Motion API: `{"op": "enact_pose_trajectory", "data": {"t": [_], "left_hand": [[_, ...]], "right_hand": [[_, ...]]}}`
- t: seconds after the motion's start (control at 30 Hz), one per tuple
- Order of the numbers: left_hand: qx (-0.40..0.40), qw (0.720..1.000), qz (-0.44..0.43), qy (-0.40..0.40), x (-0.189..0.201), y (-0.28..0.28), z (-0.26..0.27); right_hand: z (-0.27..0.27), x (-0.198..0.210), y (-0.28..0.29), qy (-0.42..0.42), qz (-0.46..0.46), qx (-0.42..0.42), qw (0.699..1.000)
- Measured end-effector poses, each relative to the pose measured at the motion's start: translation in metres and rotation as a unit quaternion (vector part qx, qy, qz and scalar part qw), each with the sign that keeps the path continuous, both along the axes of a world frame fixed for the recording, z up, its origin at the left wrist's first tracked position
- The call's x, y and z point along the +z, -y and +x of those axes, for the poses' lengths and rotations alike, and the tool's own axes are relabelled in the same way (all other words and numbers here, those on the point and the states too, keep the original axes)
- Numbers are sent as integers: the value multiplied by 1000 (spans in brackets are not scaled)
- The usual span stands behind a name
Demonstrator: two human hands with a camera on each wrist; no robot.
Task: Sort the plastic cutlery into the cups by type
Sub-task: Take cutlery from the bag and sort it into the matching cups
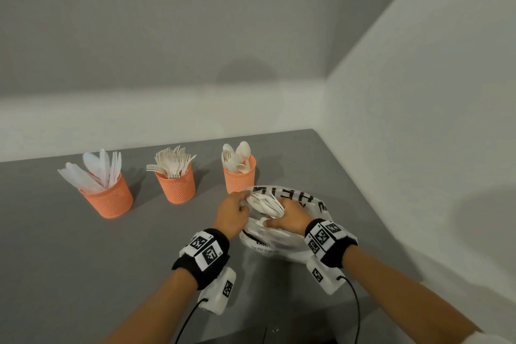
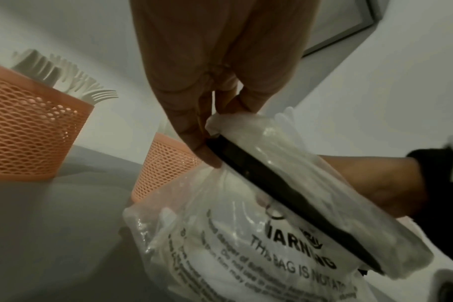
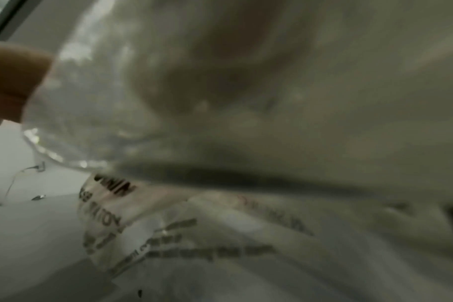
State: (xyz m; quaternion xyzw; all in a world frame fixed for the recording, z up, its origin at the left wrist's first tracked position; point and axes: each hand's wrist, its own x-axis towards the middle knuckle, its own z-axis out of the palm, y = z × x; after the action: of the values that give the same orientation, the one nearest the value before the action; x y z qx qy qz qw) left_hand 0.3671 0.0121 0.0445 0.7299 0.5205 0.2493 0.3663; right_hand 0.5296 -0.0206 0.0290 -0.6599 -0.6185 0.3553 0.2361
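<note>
Three orange mesh cups stand in a row on the grey table: the knife cup (image 1: 107, 197) at left, the fork cup (image 1: 176, 186) in the middle, the spoon cup (image 1: 240, 177) at right. In front of the spoon cup lies a clear printed plastic bag (image 1: 282, 243). My left hand (image 1: 242, 201) pinches the bag's rim (image 2: 220, 122). My right hand (image 1: 275, 216) reaches into the bag's mouth and grips a bunch of white cutlery (image 1: 265, 203). The right wrist view is blurred and filled by the bag (image 3: 246, 235); the pieces' types cannot be told.
White walls close the table (image 1: 83, 260) at the back and on the right. The table's front edge runs just below my wrists. In the left wrist view the fork cup (image 2: 26, 139) and spoon cup (image 2: 166, 167) stand close behind the bag (image 2: 246, 245).
</note>
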Motion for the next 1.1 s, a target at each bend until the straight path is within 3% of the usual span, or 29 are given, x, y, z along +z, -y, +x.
{"op": "enact_pose_trajectory", "data": {"t": [0.23, 0.33, 0.43, 0.53, 0.63, 0.77, 0.9, 1.0, 1.1], "left_hand": [[-20, 1000, -2, 16, -1, 3, -5], [8, 999, -11, 37, -3, 3, -6], [34, 998, -44, 36, -7, 3, -3], [41, 999, 6, 28, -3, 2, -1], [89, 987, 46, 126, 11, 1, -6], [123, 930, -117, 327, 23, 4, -26], [145, 828, -335, 425, 12, 5, -53], [152, 776, -398, 465, 10, 0, -74], [153, 739, -423, 502, 19, -10, -92]], "right_hand": [[-9, -4, -4, -101, -15, 6, 995], [-9, 7, 1, -167, 8, -18, 986], [-8, 31, 1, -229, 57, -74, 969], [-8, 56, -4, -275, 112, -137, 945], [-16, 73, -8, -346, 151, -173, 910], [-42, 78, -18, -396, 184, -176, 882], [-83, 74, -35, -434, 188, -194, 860], [-117, 71, -50, -462, 185, -202, 843], [-151, 65, -62, -448, 178, -195, 854]]}}
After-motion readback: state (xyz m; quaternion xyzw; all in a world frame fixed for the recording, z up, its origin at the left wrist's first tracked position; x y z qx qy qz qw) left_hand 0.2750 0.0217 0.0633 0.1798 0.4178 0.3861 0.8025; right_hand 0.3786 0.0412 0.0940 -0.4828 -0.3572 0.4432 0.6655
